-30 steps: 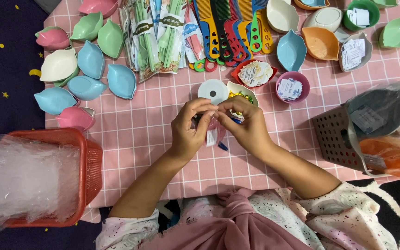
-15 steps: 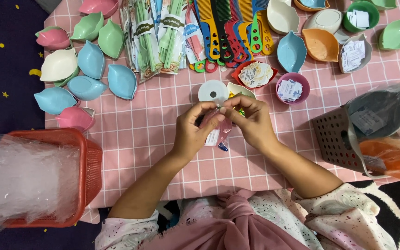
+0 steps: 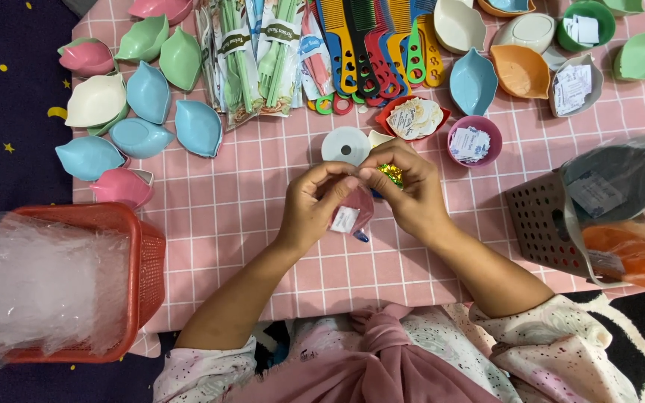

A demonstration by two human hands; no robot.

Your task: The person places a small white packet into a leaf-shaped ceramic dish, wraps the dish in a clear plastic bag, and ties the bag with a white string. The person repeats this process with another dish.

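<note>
My left hand and my right hand meet over the middle of the pink checked cloth. Together they pinch a small clear bag that holds a pink item and a white paper slip. The bag hangs below my fingertips. A bit of shiny gold-green foil shows under my right fingers. Just behind my hands lies a white tape roll.
Leaf-shaped bowls in blue, pink, green and cream lie at the left. Packs of utensils and combs fill the back. Small bowls with paper slips sit at right. A red basket of clear bags stands at left, a brown basket at right.
My hands have stayed in place, fingers shifting slightly at the top of the small bag. The bag now hangs a little lower between them.
</note>
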